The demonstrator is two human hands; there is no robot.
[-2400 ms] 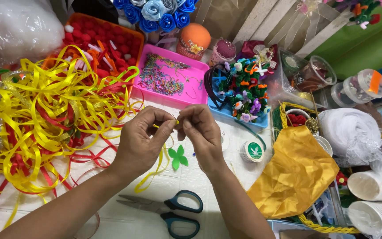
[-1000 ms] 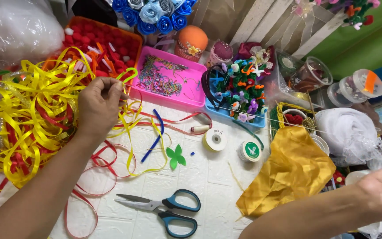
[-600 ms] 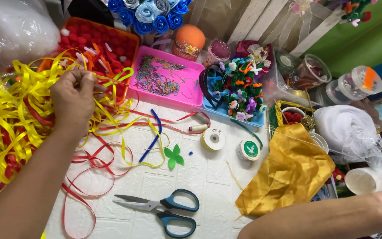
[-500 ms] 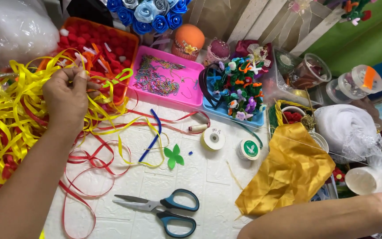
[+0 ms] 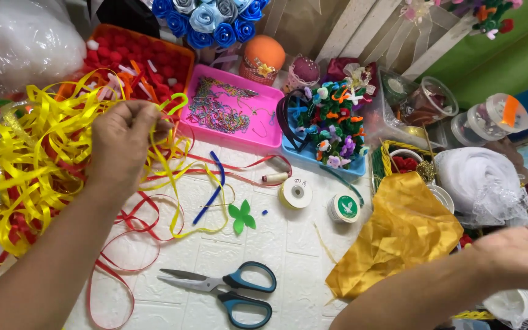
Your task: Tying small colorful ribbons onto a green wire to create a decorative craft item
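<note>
Both hands are working well apart from each other in the head view. Left hand (image 5: 120, 137) is reaching into the heap of yellow ribbons (image 5: 25, 153) at the left side of the white table (image 5: 276, 244), and its fingers are pinching together on one yellow strand (image 5: 166, 153), which is hanging down in loops over the table. Red ribbons (image 5: 123, 244) are lying mixed under the yellow ones and are curling toward the near edge. Right hand (image 5: 524, 253) is sitting at the right edge of the picture, near a white cup (image 5: 520, 305), and I cannot tell if its fingers are closed or spread, because they are blurred and partly cut off. Just left of this hand a gold cloth (image 5: 401, 238) is lying crumpled. Scissors (image 5: 227, 290) with blue handles are lying closed on the table between the two forearms. Near the middle are resting a small green paper leaf (image 5: 241, 217), a blue strip (image 5: 212, 189) and two small tape rolls (image 5: 294, 192). Behind them a pink tray (image 5: 264, 131) is holding tangled thin chains, and beside it a blue tray (image 5: 313, 156) is carrying many small coloured flowers. An orange tray (image 5: 154, 40) with red balls is standing behind the left hand, and blue fabric roses (image 5: 209, 18) are sitting at the top.
</note>
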